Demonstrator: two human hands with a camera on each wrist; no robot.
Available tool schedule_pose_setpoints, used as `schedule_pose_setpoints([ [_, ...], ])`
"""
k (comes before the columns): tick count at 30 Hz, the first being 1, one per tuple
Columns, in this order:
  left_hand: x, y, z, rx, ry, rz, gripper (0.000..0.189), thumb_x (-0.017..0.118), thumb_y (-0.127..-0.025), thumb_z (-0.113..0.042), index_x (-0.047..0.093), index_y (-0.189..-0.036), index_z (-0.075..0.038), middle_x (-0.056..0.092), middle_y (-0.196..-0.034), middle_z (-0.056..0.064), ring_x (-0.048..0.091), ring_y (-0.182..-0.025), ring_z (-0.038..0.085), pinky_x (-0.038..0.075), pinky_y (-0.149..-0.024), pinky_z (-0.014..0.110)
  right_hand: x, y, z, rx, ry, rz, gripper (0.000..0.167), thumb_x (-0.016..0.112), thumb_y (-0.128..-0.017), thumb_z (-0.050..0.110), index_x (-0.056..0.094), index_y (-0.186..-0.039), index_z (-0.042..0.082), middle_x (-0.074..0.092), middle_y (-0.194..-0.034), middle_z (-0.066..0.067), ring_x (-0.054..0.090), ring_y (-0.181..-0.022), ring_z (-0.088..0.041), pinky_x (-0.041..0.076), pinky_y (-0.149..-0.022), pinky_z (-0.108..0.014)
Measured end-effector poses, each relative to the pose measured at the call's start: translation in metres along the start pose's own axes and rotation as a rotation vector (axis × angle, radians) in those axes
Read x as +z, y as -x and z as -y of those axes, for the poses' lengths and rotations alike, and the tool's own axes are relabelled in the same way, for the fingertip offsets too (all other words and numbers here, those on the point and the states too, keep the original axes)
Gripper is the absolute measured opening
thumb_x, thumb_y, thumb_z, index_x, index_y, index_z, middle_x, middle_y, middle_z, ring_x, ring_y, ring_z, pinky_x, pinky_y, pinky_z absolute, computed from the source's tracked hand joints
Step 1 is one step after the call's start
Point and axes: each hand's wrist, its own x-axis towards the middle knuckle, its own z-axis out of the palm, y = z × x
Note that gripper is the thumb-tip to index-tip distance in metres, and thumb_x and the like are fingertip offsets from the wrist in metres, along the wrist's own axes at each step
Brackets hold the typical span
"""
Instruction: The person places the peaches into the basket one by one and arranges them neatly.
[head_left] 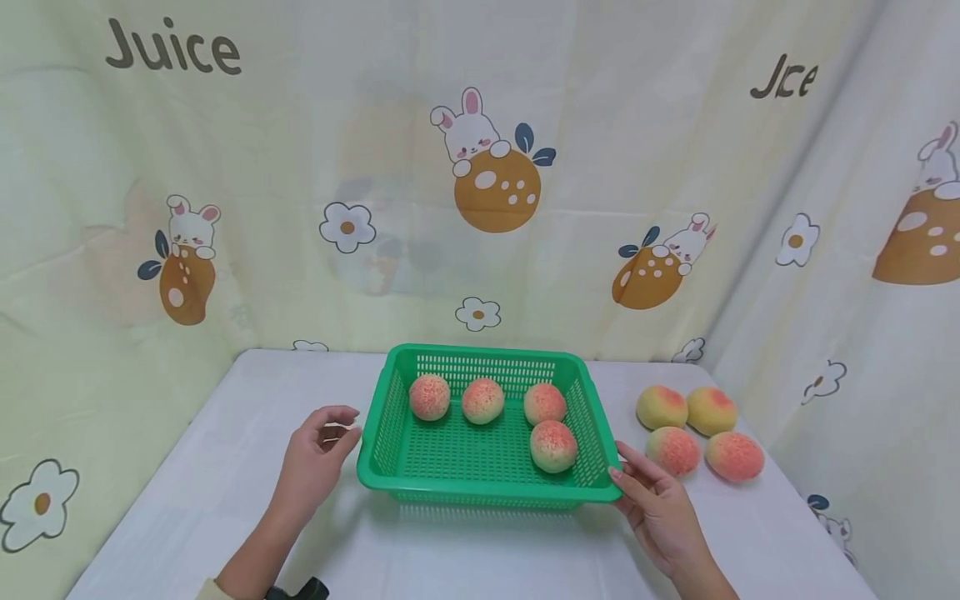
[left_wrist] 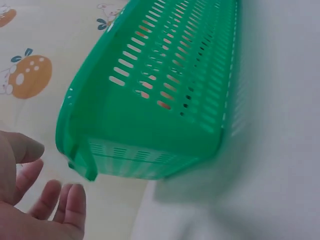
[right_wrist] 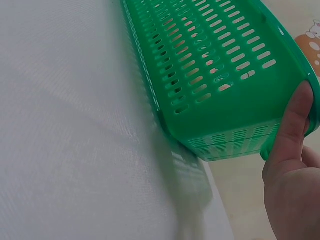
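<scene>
A green plastic basket [head_left: 487, 490] with slotted walls sits on the white table, several pink-and-cream peaches [head_left: 483, 401] inside it. Beside its left wall my left hand [head_left: 318, 454] hovers with loosely bent fingers. The left wrist view shows a gap between those fingers and the basket's rim [left_wrist: 64, 125]. At the front right corner my right hand [head_left: 662, 510] grips the rim. In the right wrist view its thumb [right_wrist: 295, 120] lies along the basket's outside just under the rim, the other fingers partly hidden behind.
To the right of the basket, several more peaches [head_left: 737, 457] lie grouped on the table [head_left: 495, 558], some yellower, near its right edge. A curtain [head_left: 390, 283] printed with rabbits and flowers hangs behind and on both sides. A black object [head_left: 309, 590] shows by the left wrist.
</scene>
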Motion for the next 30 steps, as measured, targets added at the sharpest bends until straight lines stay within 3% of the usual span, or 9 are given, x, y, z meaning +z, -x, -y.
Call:
schedule_pose_setpoints([
  [6, -0.002, 0.001, 0.010, -0.094, 0.104, 0.072, 0.033, 0.063, -0.102, -0.018, 0.060, -0.134, -0.011, 0.058, -0.127, 0.012, 0.066, -0.103, 0.015, 0.058, -0.084, 0.024, 0.000, 0.000, -0.001, -0.001, -0.002, 0.006, 0.043, 0.063, -0.099, 0.000, 0.067, -0.137, 0.021, 0.063, -0.101, 0.006, 0.069, -0.089, -0.005, 0.061, -0.085, -0.024],
  [15, -0.002, 0.000, 0.017, -0.263, 0.312, 0.204, 0.053, 0.063, -0.102, -0.020, 0.045, -0.151, -0.010, 0.049, -0.130, 0.013, 0.062, -0.105, 0.018, 0.059, -0.088, 0.026, -0.001, 0.000, 0.000, -0.008, -0.018, 0.031, 0.043, 0.062, -0.099, 0.001, 0.067, -0.137, 0.021, 0.064, -0.102, 0.006, 0.070, -0.089, -0.006, 0.061, -0.085, -0.024],
  [23, -0.005, 0.003, 0.016, -0.273, 0.406, 0.278, 0.064, 0.067, -0.100, -0.021, 0.037, -0.155, -0.010, 0.051, -0.127, 0.010, 0.062, -0.104, 0.016, 0.059, -0.088, 0.026, -0.001, 0.000, 0.000, 0.005, -0.002, 0.004, 0.043, 0.062, -0.100, 0.000, 0.067, -0.136, 0.022, 0.063, -0.101, 0.007, 0.070, -0.088, -0.005, 0.061, -0.085, -0.024],
  [30, -0.005, 0.002, 0.013, -0.296, 0.431, 0.279, 0.068, 0.068, -0.098, -0.013, 0.035, -0.157, -0.010, 0.053, -0.126, 0.011, 0.064, -0.103, 0.016, 0.060, -0.088, 0.027, -0.002, 0.000, -0.001, 0.009, 0.001, 0.004, 0.041, 0.062, -0.100, 0.001, 0.068, -0.134, 0.024, 0.064, -0.101, 0.006, 0.070, -0.088, -0.005, 0.061, -0.084, -0.024],
])
